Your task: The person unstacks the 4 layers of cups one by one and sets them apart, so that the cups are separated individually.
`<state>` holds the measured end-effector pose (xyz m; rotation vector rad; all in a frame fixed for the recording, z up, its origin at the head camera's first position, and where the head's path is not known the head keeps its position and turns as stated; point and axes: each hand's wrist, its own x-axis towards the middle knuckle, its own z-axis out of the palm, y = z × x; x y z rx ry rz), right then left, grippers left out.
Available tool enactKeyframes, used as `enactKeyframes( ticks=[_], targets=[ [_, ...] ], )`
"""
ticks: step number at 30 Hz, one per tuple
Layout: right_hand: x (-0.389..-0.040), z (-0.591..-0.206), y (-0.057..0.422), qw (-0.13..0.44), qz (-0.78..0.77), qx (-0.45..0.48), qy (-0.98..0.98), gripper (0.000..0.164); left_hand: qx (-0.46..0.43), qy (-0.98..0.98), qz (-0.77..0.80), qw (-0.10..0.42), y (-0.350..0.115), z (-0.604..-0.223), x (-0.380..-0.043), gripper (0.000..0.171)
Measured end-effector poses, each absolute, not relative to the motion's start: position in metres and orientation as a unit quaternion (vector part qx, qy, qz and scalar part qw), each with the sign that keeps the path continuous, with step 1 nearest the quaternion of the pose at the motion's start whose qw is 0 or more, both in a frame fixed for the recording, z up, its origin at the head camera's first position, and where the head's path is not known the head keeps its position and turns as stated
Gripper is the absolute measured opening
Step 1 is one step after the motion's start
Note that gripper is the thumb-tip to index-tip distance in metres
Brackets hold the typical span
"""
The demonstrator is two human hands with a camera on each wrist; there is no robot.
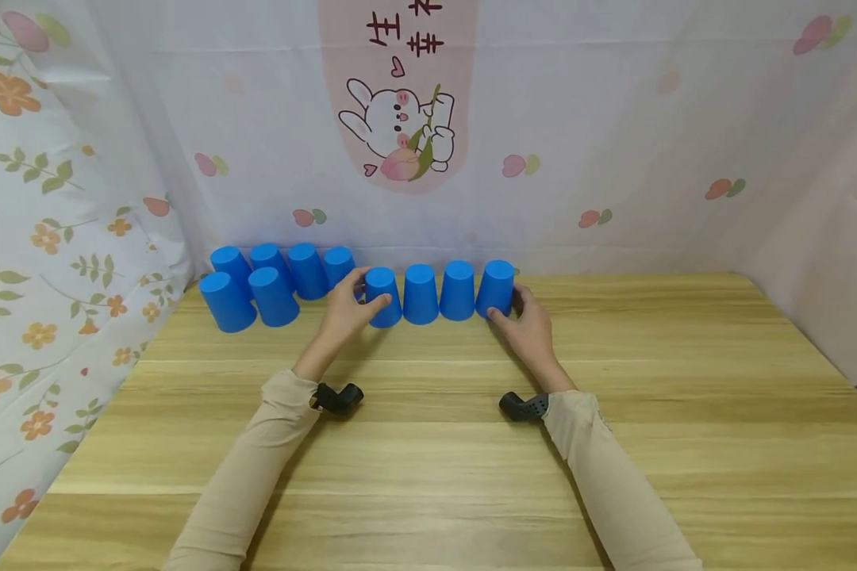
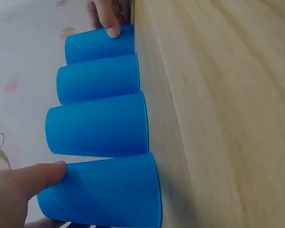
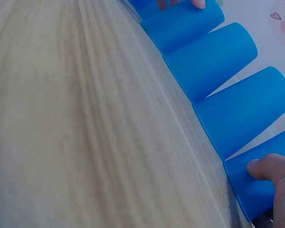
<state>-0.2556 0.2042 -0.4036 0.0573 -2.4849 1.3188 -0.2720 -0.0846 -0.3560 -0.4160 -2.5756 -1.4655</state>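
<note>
Row of four blue cups, all mouth down near the counter's far edge, left of centre to just right of it: left-end cup (image 1: 384,285), second cup (image 1: 420,295), third cup (image 1: 458,291), right-end cup (image 1: 496,286). Right wrist view: neighbouring rims meet at the counter (image 1: 428,484); wedge gaps open upward between the tapered walls.

Left hand (image 1: 346,309): pinching the left-end cup, thumb on the near wall, fingers passing to its far side. Right hand (image 1: 532,328): pinching the right-end cup, thumb low on the near wall, fingers round the outer side. The two middle cups are untouched.

Step in hand (judged): closing up and straightening the row from both ends. Next move would call for light, even inward pressure, then a clean release of both hands without tipping an end cup. Risk: too hard a squeeze could buckle the line.

Outward: six more inverted blue cups toward the far left corner, a back line of four plus two front cups, e.g. the corner-most front cup (image 1: 227,303). The rearmost cup nearest the left hand (image 1: 339,266) is partly hidden by it. Beyond the far edge, a printed cloth (image 1: 586,103).
</note>
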Motion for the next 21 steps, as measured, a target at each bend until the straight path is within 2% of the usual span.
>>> enactKeyframes(
  ticks=[7,12,16,21],
  targets=[
    [-0.255,-0.402,0.206,0.166,0.465,0.023,-0.87,0.061,-0.117,-0.881,-0.452,0.079,-0.1,-0.34,-0.268,0.057],
    [-0.255,-0.402,0.206,0.168,0.464,0.026,-0.869,0.06,-0.1,-0.899,-0.422,0.063,-0.135,-0.312,-0.259,0.066],
    [-0.257,-0.403,0.205,0.167,0.467,0.032,-0.868,0.061,-0.078,-0.903,-0.416,0.073,-0.165,-0.294,-0.252,0.069],
    [-0.256,-0.404,0.205,0.165,0.466,0.029,-0.869,0.061,-0.068,-0.919,-0.384,0.06,-0.177,-0.292,-0.252,0.068]
  ],
)
